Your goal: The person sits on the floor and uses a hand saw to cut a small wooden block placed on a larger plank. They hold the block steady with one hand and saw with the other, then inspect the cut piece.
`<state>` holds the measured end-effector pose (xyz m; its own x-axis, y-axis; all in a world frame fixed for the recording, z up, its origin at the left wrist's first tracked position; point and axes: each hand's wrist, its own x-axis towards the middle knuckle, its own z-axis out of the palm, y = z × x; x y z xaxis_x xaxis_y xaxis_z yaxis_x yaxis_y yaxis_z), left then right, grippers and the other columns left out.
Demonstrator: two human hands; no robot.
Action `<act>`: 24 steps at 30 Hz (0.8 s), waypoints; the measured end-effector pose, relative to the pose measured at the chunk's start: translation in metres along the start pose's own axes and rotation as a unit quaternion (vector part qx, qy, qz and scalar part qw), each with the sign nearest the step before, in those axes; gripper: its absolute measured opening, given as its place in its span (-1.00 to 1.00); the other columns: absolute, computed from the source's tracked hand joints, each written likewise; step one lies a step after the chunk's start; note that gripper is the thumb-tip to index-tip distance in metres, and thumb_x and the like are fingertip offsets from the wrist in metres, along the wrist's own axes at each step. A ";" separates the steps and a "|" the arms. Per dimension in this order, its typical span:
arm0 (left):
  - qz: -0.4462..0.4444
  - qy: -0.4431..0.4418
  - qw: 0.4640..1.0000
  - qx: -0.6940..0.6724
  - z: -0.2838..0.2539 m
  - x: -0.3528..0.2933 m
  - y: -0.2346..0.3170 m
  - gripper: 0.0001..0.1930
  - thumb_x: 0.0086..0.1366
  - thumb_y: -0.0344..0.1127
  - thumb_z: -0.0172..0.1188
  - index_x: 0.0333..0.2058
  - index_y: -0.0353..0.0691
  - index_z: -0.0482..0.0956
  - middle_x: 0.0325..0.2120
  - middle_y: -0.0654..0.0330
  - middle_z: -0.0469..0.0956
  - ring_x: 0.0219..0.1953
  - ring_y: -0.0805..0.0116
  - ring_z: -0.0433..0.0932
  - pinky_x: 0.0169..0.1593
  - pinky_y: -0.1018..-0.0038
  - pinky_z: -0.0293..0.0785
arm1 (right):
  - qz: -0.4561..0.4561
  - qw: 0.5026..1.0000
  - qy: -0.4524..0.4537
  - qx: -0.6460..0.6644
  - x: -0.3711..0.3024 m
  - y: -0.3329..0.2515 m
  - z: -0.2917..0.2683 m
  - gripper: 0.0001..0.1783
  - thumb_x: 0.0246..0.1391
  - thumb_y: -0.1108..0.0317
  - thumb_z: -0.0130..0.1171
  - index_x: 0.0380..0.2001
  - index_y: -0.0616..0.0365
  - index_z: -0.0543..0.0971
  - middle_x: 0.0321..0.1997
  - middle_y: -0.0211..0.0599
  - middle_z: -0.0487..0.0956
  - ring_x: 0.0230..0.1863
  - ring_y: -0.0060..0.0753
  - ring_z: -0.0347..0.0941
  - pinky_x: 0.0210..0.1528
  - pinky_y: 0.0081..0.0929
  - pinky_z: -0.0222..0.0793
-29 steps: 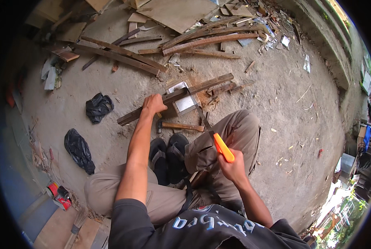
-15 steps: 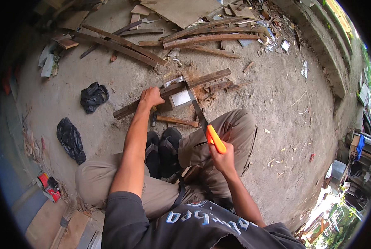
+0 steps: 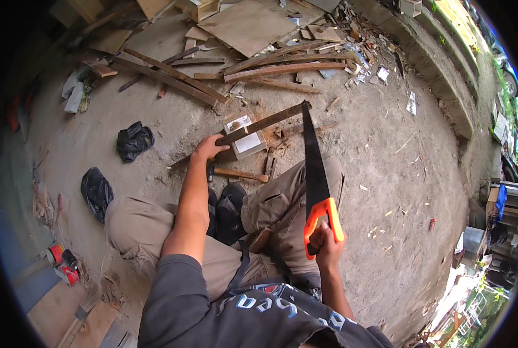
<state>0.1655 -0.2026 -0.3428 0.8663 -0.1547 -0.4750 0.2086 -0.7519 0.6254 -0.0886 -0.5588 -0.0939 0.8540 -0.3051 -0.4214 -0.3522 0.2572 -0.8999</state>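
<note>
Saw (image 3: 316, 174): tapered dark blade, orange loop handle (image 3: 327, 207), right
Right hand (image 3: 327, 243): fingers wrapped round handle
Wooden bar (image 3: 270, 121): brown, squared, across pale block (image 3: 248, 144), left of saw
Left hand (image 3: 210, 147): fingers bent over bar

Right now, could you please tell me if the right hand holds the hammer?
No, the right hand grips the saw; the hammer lies on the ground.

The left forearm (image 3: 190, 200) reaches far forward, and the left hand (image 3: 209, 147) is at its end with the palm down, its grip partly hidden. The right forearm (image 3: 338, 293) is nearer to the torso, and the right hand (image 3: 328, 246) is curled tightly into a fist.
</note>
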 end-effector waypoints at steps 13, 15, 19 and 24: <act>-0.119 0.335 0.905 0.233 -0.038 -0.044 -0.010 -0.27 0.26 0.08 0.26 0.25 -0.22 0.24 0.27 0.01 0.26 0.31 0.04 0.26 0.36 -0.12 0.02 | -0.017 0.997 -0.049 -0.058 -0.011 0.003 -0.008 -0.68 0.25 0.31 0.12 -0.57 0.17 0.37 -0.70 -0.53 0.24 -0.72 -0.68 0.10 -0.67 -0.61 0.01; -0.064 0.280 0.941 0.180 -0.031 -0.037 -0.012 -0.27 0.24 0.09 0.27 0.23 -0.22 0.27 0.24 0.03 0.29 0.32 0.08 0.23 0.38 -0.07 -0.01 | -0.033 0.996 -0.062 -0.059 -0.013 0.009 0.002 -0.67 0.27 0.30 0.11 -0.57 0.16 0.37 -0.70 -0.53 0.24 -0.72 -0.68 0.11 -0.67 -0.60 0.02; -0.005 0.137 0.976 0.166 0.024 -0.023 0.038 -0.20 0.25 0.17 0.21 0.28 -0.23 0.20 0.30 0.04 0.22 0.38 0.09 0.13 0.43 -0.12 -0.17 | -0.035 0.996 -0.053 -0.065 -0.022 0.013 -0.003 -0.67 0.28 0.32 0.09 -0.58 0.14 0.35 -0.71 -0.53 0.23 -0.73 -0.68 0.11 -0.68 -0.58 0.02; -0.069 0.126 0.983 0.113 0.047 -0.005 0.030 -0.33 0.35 0.08 0.10 0.33 -0.03 0.19 0.25 0.03 0.32 0.35 0.07 0.22 0.41 -0.17 -0.18 | -0.069 0.990 -0.087 -0.084 -0.033 0.007 0.011 -0.77 0.26 0.41 0.12 -0.49 0.21 0.40 -0.72 -0.50 0.33 -0.76 -0.68 0.23 -0.73 -0.62 0.17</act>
<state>0.1463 -0.2548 -0.3505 0.9279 0.1011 -0.3589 0.2504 -0.8822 0.3988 -0.1147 -0.5368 -0.0855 0.9464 -0.1601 -0.2805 -0.2739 0.0626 -0.9597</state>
